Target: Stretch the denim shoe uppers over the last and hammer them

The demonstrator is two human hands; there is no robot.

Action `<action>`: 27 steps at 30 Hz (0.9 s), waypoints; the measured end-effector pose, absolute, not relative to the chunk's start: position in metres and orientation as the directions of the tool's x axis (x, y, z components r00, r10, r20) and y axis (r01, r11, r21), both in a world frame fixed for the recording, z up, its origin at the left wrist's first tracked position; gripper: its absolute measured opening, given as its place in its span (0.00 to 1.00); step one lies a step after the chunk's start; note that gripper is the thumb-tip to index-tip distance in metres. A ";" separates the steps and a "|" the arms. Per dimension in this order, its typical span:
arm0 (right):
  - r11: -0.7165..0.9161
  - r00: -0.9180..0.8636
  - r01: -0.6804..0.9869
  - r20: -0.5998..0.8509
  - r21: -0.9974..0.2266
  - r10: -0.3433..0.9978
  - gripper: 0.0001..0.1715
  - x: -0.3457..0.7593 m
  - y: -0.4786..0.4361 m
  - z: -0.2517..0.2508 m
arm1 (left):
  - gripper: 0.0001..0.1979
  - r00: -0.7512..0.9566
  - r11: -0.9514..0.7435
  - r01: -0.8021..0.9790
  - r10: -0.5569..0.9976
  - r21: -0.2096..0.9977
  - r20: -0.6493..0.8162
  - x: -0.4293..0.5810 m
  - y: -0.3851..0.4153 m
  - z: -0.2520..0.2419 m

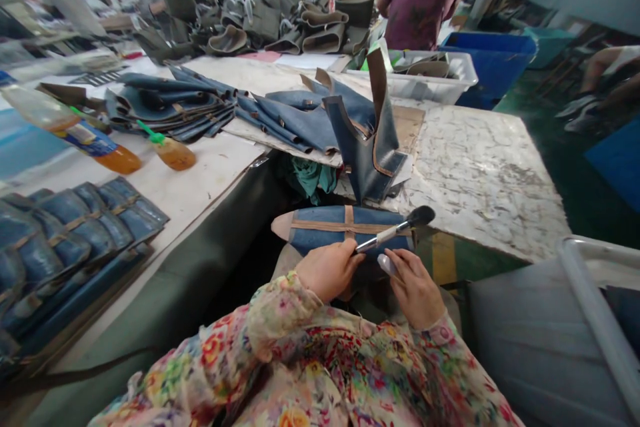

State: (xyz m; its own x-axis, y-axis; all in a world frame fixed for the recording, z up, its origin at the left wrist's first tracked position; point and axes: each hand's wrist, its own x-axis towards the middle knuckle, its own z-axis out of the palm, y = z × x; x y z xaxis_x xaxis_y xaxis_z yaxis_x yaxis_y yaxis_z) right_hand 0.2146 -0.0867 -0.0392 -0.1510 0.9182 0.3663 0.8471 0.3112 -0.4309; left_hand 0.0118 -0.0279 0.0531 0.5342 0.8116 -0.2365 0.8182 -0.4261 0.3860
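Observation:
Across my lap lies a blue leather boot upper point(320, 237) with crossing tan strips and a pale pinkish tip pointing left. My left hand point(327, 270) is closed round a brush point(387, 233) with a dark round head, which slants up to the right over the upper. At the upper's near right edge, my right hand point(415, 287) is closed with bent fingers, gripping that edge. Something white point(387, 264) shows at its thumb, perhaps a finger cover; I cannot tell. The lower parts of both hands' grips are hidden.
Blue uppers point(285, 113) lie stacked on the table point(480, 167), one standing upright point(367, 140). Glued-looking blue pieces point(75, 233) cover the left side, near a drink bottle point(75, 130) and a small green-tipped bottle point(170, 150). A grey bin point(530, 327) stands right. People are beyond.

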 end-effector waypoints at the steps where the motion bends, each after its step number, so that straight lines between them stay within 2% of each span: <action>1: 0.313 -0.151 0.846 0.370 -0.431 0.917 0.25 0.215 -0.087 -0.039 | 0.17 0.533 -0.426 0.819 0.812 0.384 -0.237 0.016 -0.027 0.052; 5: 0.318 -0.153 0.846 0.377 -0.427 0.914 0.26 0.217 -0.086 -0.039 | 0.16 0.486 -0.380 0.861 0.810 0.338 -0.327 0.019 -0.026 0.049; 9: 0.333 -0.170 0.844 0.379 -0.420 0.910 0.26 0.221 -0.085 -0.041 | 0.17 0.459 -0.334 0.859 0.837 0.388 -0.296 -0.012 -0.038 0.055; 12: 0.330 -0.161 0.846 0.388 -0.420 0.908 0.26 0.223 -0.086 -0.044 | 0.16 0.329 -0.197 0.887 0.904 0.417 -0.273 -0.054 -0.057 0.059; 15: 0.348 -0.170 0.840 0.407 -0.417 0.897 0.26 0.223 -0.085 -0.048 | 0.14 0.173 -0.036 0.931 0.919 0.363 -0.353 -0.093 -0.075 0.058; 17: 0.357 -0.175 0.836 0.415 -0.417 0.893 0.25 0.224 -0.083 -0.049 | 0.14 0.150 -0.004 0.934 0.911 0.357 -0.384 -0.109 -0.082 0.058; 21: 0.355 -0.183 0.836 0.397 -0.418 0.899 0.25 0.224 -0.081 -0.048 | 0.15 0.125 0.010 0.888 0.957 0.460 -0.262 -0.117 -0.086 0.064; 23: 0.358 -0.195 0.840 0.390 -0.408 0.900 0.24 0.225 -0.080 -0.047 | 0.15 0.085 0.034 0.900 0.964 0.434 -0.252 -0.116 -0.083 0.065; 27: 0.376 -0.218 0.851 0.404 -0.366 0.888 0.23 0.231 -0.078 -0.050 | 0.14 0.107 0.007 0.946 0.937 0.323 -0.332 -0.120 -0.075 0.054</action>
State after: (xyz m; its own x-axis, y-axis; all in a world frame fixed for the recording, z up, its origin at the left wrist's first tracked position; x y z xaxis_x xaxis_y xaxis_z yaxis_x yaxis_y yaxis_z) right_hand 0.2311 -0.0780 -0.0499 -0.2183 0.8883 0.4040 0.8513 0.3757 -0.3662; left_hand -0.1197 -0.0752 0.0538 0.1066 0.9374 -0.3317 0.9464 0.0066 0.3228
